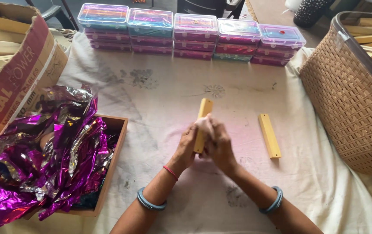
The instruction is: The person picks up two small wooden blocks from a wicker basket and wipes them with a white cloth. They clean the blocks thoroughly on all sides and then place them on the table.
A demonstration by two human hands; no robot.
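A person's two hands meet over a cloth-covered table (160,99). The left hand (186,147) has its grip closed around the lower part of a pale wooden block (203,118), which stands nearly upright. The right hand (219,145) presses a small pale cloth wad (204,124) against the block, fingers curled tight around it. A second wooden block (269,135) lies flat on the table just right of the hands.

Left of the hands sits a shallow wooden tray (117,143) heaped with crumpled purple and silver foil (51,156). Beyond the tray, a cardboard box (19,73) holds more pale wooden pieces. Right of the hands, a woven plastic basket (346,91) also holds wooden blocks. Far beyond the hands, a row of stacked clear-lidded plastic boxes (194,34) lines the table's edge, their contents colourful but unclear.
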